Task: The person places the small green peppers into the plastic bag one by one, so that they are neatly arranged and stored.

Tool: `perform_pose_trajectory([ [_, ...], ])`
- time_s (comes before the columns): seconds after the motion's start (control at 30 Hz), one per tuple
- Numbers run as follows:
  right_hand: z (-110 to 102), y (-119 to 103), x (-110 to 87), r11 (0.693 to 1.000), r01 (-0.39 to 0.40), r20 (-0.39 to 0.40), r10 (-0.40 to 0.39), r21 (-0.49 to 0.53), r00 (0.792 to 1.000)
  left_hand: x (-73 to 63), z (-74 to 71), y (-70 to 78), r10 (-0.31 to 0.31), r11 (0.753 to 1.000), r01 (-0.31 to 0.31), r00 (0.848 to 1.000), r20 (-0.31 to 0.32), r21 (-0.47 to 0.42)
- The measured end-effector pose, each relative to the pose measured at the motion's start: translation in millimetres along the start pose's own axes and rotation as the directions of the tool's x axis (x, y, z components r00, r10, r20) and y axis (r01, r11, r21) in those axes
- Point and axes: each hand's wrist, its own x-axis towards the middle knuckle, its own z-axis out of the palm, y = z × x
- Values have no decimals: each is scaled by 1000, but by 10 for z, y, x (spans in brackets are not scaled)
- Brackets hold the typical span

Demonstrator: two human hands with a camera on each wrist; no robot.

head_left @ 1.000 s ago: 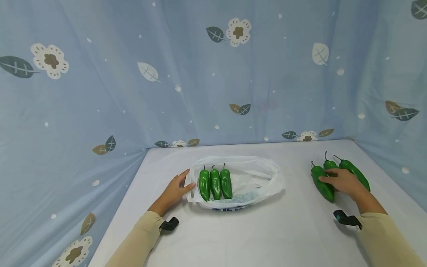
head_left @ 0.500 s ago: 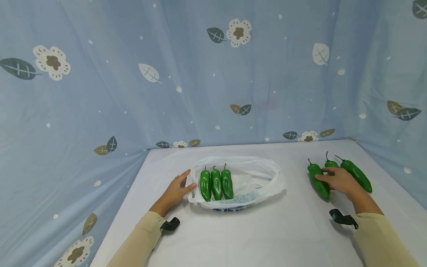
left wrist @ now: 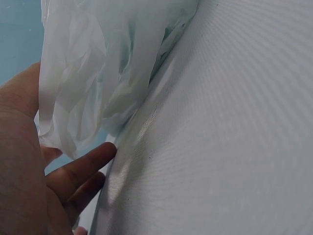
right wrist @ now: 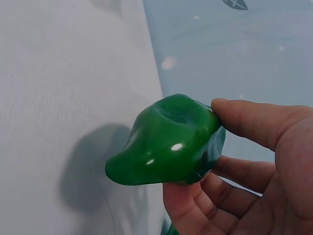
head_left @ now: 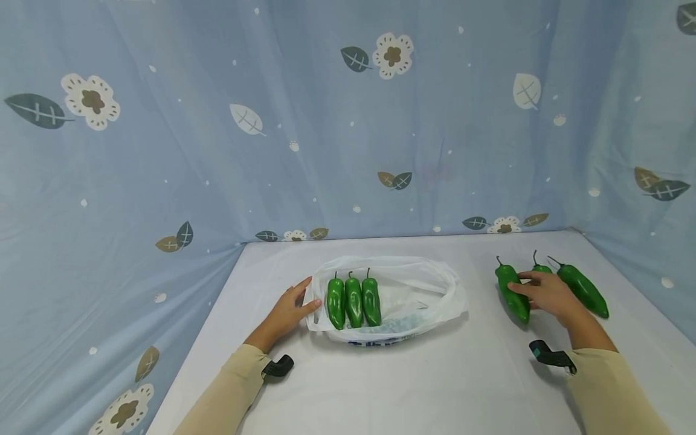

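Beside the left end of a white plastic bag [head_left: 418, 293], my left hand [head_left: 285, 309] touches the rim, thumb and fingers spread apart. Close up, the bag's crumpled side [left wrist: 98, 63] covers part of the thumb, and the lower fingers reach out straight near the table. Three green chili peppers [head_left: 353, 302] lie side by side in the bag, stems away from me. My right hand [head_left: 551, 294] pinches another green chili pepper [right wrist: 171, 142] between thumb and fingers, its shadow apart from it on the table. Behind that hand lies a pepper [head_left: 541, 268], mostly hidden.
One more green chili pepper [head_left: 584, 290] lies slanted at the far right. The white tabletop [head_left: 424, 386] spreads between the arms. A blue patterned cloth [head_left: 326, 121] hangs behind and along the sides. Black camera mounts [head_left: 549, 355] stick out from both wrists.
My right hand has moved left with the pinched pepper, away from the two peppers at the right. My left hand and the bag stay in place.
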Motion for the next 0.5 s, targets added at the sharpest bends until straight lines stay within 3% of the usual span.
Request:
perform_pose_trajectory([
  [0.5, 89, -229, 14, 996, 73, 11, -74, 50, 997, -9, 0, -24, 51, 999, -51, 999, -7, 6],
])
